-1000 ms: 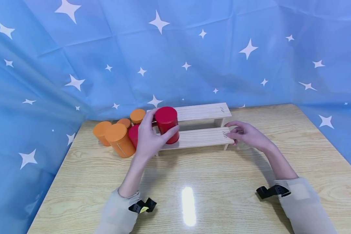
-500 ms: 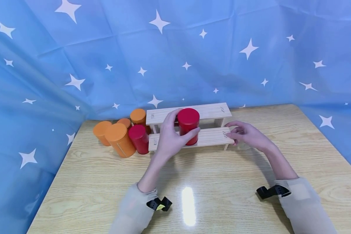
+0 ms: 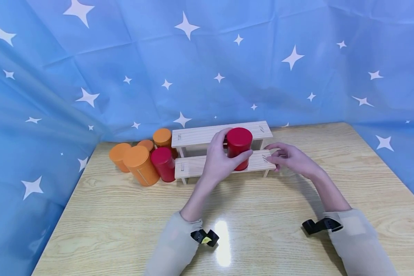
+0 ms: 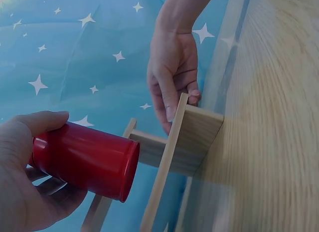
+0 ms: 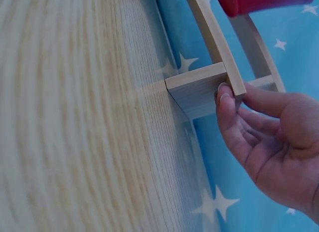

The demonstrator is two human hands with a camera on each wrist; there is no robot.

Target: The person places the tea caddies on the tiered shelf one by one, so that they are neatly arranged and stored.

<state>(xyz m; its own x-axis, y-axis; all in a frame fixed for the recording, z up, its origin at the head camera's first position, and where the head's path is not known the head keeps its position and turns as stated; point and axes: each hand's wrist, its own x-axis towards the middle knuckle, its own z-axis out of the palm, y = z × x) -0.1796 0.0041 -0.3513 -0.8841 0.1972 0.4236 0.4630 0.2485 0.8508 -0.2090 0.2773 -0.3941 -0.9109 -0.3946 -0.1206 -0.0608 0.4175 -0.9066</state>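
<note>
A two-tier wooden shelf (image 3: 193, 165) stands on the table. My left hand (image 3: 218, 163) grips a red canister (image 3: 239, 141) by its side, fingers behind and thumb in front. That canister is upright in the air over the right part of the lower tier; the left wrist view shows a gap between the canister's base (image 4: 128, 173) and the boards. At the right end of the lower tier, my right hand (image 3: 290, 159) pinches the board edge between thumb and fingers, as the right wrist view shows at the board's corner (image 5: 238, 87).
Left of the shelf, a second red canister (image 3: 163, 165) stands beside several orange canisters (image 3: 141, 166) of differing sizes. A blue cloth with white stars (image 3: 207, 57) hangs behind the wooden table (image 3: 124, 230) and at its left side.
My left hand has carried the red canister rightward along the shelf, from its left part to its right part. My right hand has stayed at the board's end.
</note>
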